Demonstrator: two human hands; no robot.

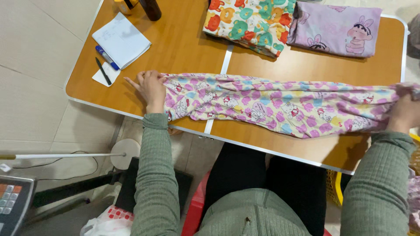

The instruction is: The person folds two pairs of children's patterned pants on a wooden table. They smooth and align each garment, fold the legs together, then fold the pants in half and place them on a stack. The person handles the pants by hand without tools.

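Observation:
A long pink cloth (pixel 280 105) with a cartoon-cat print lies stretched across the wooden folding table (pixel 183 48). My left hand (pixel 150 86) presses flat on the cloth's left end, fingers spread. At the table's right edge my right hand (pixel 404 111) grips the cloth's other end, bunched in the fingers. Both arms wear green ribbed sleeves.
Two folded cloths lie at the back: a colourful bear-print one (pixel 249 22) and a lilac one (pixel 334 29). At the left are a white notepad (pixel 121 39), a blue marker (pixel 106 57), a black pen (pixel 103 71), and a dark bottle (pixel 151 8). A yellow basket (pixel 337 188) stands below right.

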